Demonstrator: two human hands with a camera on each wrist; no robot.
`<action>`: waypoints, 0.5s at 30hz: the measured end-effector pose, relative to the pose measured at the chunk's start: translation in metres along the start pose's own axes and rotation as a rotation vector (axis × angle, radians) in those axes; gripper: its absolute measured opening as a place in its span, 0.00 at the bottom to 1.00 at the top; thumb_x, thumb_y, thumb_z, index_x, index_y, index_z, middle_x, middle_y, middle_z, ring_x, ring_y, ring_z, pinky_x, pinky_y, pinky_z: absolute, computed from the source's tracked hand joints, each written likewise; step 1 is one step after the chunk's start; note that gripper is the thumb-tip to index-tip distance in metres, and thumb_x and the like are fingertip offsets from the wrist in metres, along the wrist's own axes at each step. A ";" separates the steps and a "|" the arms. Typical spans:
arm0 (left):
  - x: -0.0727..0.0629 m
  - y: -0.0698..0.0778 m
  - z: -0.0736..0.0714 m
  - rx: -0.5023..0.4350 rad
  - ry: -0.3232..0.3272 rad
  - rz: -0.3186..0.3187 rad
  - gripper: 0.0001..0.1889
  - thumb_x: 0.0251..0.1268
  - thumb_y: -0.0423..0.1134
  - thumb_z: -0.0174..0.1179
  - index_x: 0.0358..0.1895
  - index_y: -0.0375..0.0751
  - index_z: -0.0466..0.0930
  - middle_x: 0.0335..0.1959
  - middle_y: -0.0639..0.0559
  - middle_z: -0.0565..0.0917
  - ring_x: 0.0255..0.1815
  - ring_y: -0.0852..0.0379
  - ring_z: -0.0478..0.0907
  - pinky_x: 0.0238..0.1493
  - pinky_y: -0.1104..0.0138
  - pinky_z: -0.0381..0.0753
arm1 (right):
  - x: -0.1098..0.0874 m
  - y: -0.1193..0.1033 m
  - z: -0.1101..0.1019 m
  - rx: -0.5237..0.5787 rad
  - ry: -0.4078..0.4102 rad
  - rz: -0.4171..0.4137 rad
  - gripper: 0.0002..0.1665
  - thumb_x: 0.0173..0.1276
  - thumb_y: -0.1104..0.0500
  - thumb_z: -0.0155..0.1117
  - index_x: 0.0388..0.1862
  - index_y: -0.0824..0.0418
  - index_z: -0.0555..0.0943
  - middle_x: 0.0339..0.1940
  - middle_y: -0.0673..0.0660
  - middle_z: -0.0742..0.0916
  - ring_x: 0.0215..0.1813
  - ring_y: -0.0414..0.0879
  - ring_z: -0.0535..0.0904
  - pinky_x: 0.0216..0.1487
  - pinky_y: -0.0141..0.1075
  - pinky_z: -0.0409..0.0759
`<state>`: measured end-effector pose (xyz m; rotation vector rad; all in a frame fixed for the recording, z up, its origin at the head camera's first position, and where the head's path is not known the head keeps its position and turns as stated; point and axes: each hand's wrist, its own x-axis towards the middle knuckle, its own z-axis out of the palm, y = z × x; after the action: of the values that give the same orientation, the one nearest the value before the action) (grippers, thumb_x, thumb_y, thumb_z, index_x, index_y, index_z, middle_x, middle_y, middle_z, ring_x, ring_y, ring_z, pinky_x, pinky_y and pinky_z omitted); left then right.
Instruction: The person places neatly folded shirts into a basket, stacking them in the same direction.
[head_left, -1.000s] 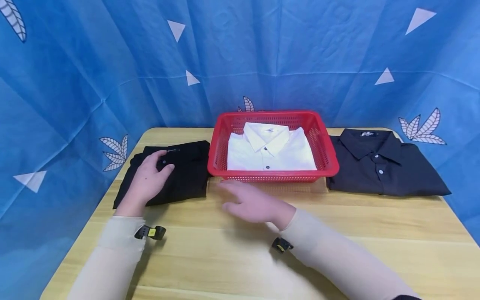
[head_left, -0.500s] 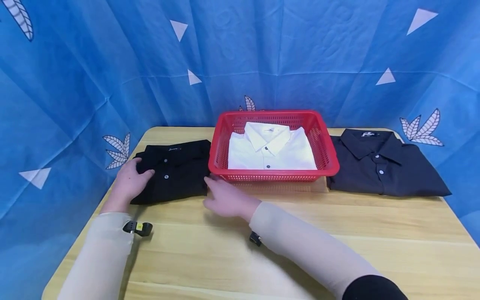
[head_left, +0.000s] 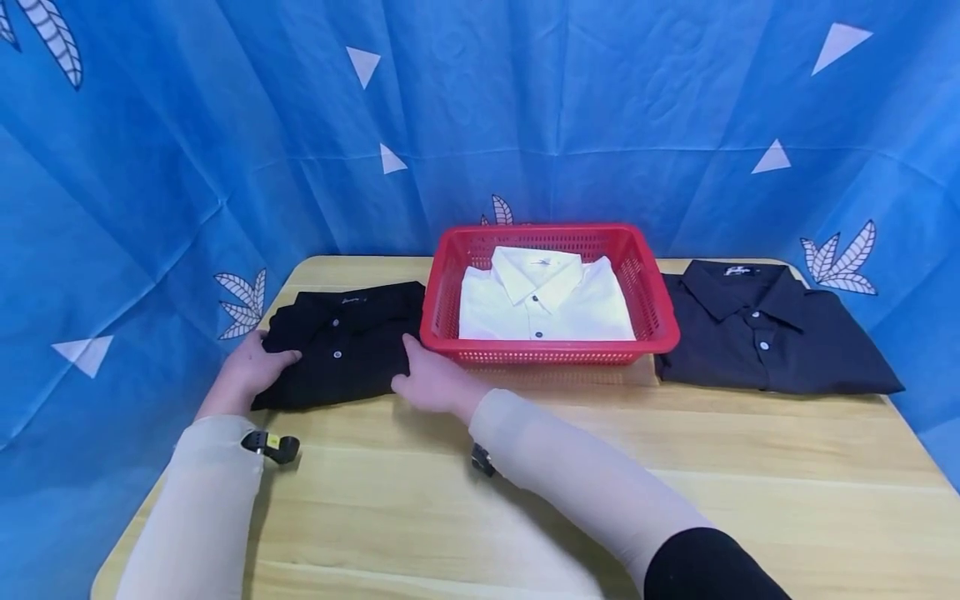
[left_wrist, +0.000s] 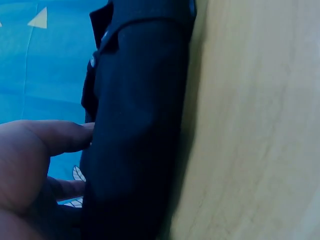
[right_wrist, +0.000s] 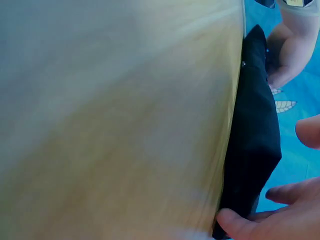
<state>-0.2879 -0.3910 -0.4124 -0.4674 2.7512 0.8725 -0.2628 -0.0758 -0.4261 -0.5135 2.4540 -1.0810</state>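
A folded black shirt [head_left: 360, 333] lies at the table's left side, its collar to the back and two pale buttons showing. My left hand [head_left: 251, 371] is at its left edge, thumb lying over the top of the cloth. In the left wrist view the thumb [left_wrist: 70, 135] and another finger reach the shirt [left_wrist: 135, 120] with a gap between them. At the opposite edge is my right hand [head_left: 435, 379]. The right wrist view shows its fingertips touching the lower corner of the shirt [right_wrist: 252, 125], while the thumb [right_wrist: 309, 132] stands apart from the cloth.
Right beside the black shirt stands a red plastic basket [head_left: 551, 347] holding a folded white shirt [head_left: 540, 304]. Another folded dark shirt [head_left: 772, 342] lies to the basket's right. Behind the wooden table [head_left: 390, 517] hangs a blue curtain [head_left: 480, 100].
My left hand has moved off the top of the black shirt to its left edge. My right hand has moved left to the shirt's right edge. The shirt has stayed about where it was.
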 end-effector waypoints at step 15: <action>0.005 -0.013 -0.003 0.088 -0.060 -0.065 0.53 0.69 0.51 0.62 0.75 0.16 0.37 0.74 0.17 0.47 0.73 0.20 0.49 0.71 0.35 0.54 | 0.002 -0.001 -0.003 0.000 -0.036 -0.003 0.49 0.73 0.45 0.62 0.84 0.54 0.50 0.81 0.51 0.63 0.80 0.50 0.58 0.73 0.49 0.66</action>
<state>-0.2881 -0.4038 -0.4181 -0.5025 2.6903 0.7345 -0.2660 -0.0754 -0.4238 -0.5321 2.4229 -1.0629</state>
